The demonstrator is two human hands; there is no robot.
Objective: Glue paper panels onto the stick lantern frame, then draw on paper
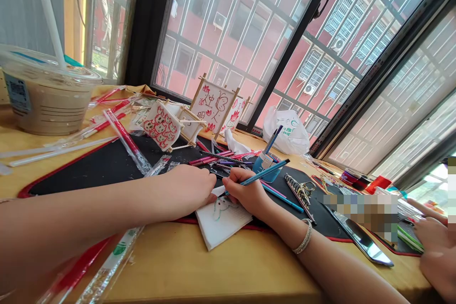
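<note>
My right hand (245, 190) grips a blue felt-tip pen (270, 172), its tip low over a folded white paper (224, 230) that looks like a napkin. A small animal-like outline in green and dark lines shows on the paper, partly covered by my fingers. My left hand (197, 183) is closed at the upper left edge of the paper, thumb against it, the other fingers curled and partly hidden. Just beyond my right hand stands a blue pen cup (265, 165) with pens in it. Another blue pen (285, 199) lies right of my right hand.
Stick-framed paper lanterns (213, 107) with red drawings stand behind a pile of pens (221, 157). At left is a drink cup (50, 95) with a straw. A phone (359, 237) and another person's hands (434, 242) are at right. A plastic bag (287, 130) sits by the window.
</note>
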